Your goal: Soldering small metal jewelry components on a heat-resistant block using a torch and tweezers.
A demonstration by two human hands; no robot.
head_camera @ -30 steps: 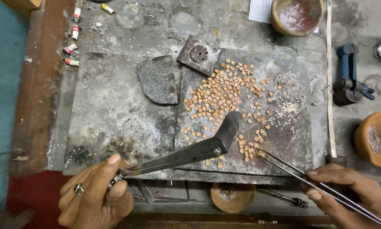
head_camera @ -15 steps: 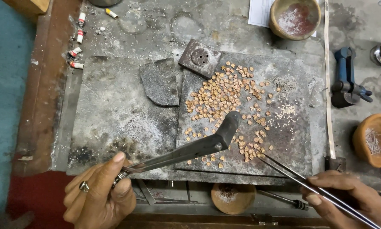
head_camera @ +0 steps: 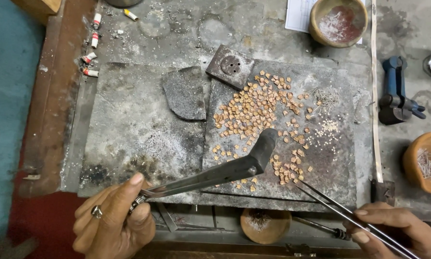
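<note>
At the far left, small red-and-white sticks point(head_camera: 91, 58) are lying along the worktop's point(head_camera: 273, 33) wooden edge, well apart from your work. Your left hand point(head_camera: 113, 218) is closing around the handle of a long metal torch point(head_camera: 215, 173), its dark nozzle angling up over the slab. A broken grey stone piece point(head_camera: 185, 93) and a square metal die block point(head_camera: 230, 66) are sitting beyond it, just left of the scattered small copper-coloured pieces point(head_camera: 258, 108) covering the scorched dark slab point(head_camera: 282, 144). Your right hand point(head_camera: 397, 230) is pinching long tweezers point(head_camera: 340, 207), their tips touching the lower cluster of pieces near the slab's front edge. A clay bowl point(head_camera: 339, 21) is standing at the top, a blue clamp tool point(head_camera: 396, 91) and a second clay dish point(head_camera: 429, 163) are crowding the right side. Bare slab is lying open to the left of the pieces.
</note>
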